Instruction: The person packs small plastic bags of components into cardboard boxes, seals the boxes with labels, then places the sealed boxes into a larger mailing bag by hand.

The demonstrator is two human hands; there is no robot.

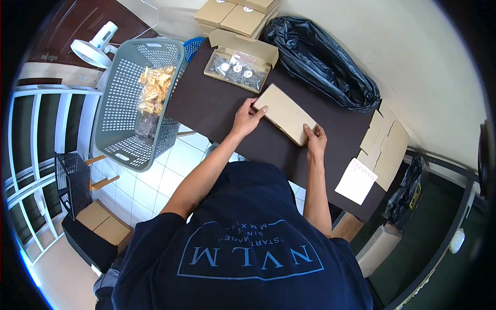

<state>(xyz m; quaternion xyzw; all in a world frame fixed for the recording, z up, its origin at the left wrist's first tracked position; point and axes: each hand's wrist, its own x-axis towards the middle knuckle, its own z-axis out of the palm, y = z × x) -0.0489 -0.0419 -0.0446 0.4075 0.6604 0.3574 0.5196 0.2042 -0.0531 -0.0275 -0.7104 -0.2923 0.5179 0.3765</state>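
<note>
A closed brown cardboard box is held between my two hands over the dark table. My left hand grips its upper left end, thumb on top and fingers at the side. At the lower right end, my right hand has its thumb on the lid and its fingers round the edge. Just beyond stands an open cardboard box with its lid raised. Inside it are clear plastic packs of dark items with round white stickers.
Left of the table stands a grey basket with yellowish packs. Stacked boxes and a black plastic bag line the back. Flat cardboard and a white notepad lie at the right. A fan is far left.
</note>
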